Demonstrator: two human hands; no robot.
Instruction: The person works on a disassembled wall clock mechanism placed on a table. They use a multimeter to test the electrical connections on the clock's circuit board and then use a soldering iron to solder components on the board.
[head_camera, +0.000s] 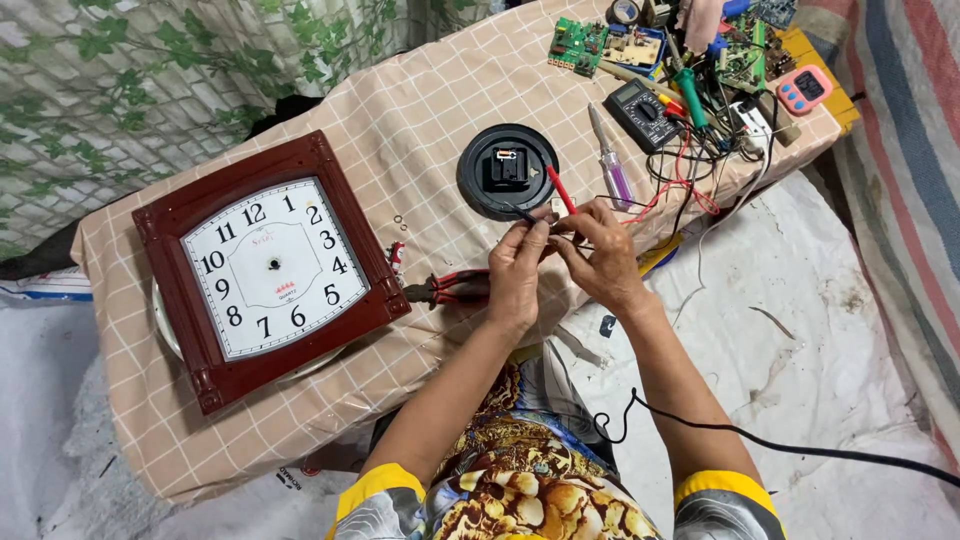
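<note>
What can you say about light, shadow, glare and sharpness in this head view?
Head view: soft, even light with faint shadows; slight glare on the clock face; table edges bow from wide-angle distortion; the left hand and right hand are sharp, no motion blur.

A low table (420, 110) under a beige checked cloth carries a square brown wall clock (270, 265), a round black clock back (507, 171), red-handled pliers (450, 288), a purple screwdriver (612, 160), a black multimeter (646, 113) and green circuit boards (577, 44).
</note>
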